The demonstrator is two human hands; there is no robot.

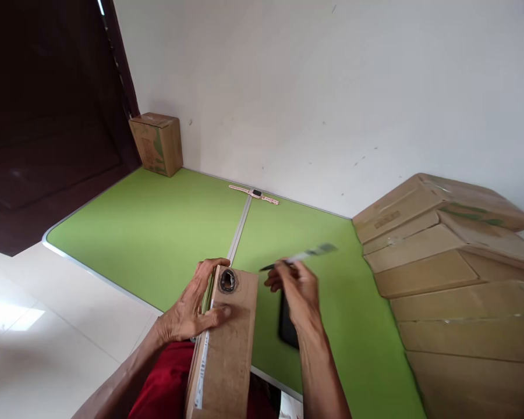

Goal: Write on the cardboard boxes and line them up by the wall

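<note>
My left hand is wrapped round the upper end of a narrow cardboard box, thumb on its face and fingers along the left side and top edge. Near that end, the box has a round hole with a dark, rough rim. Just right of the box, my right hand pinches a slim pen-like tool. Its dark pointed tip faces the box without touching it, and its pale shaft is smeared by motion, so the exact kind is unclear. Beneath my right hand lies a black, phone-like object, partly hidden.
A green folding table stretches ahead to a white wall. A smartwatch with a pink strap lies at its back edge. One small carton stands at the far left, beside a dark door. Several stacked cartons line the right side.
</note>
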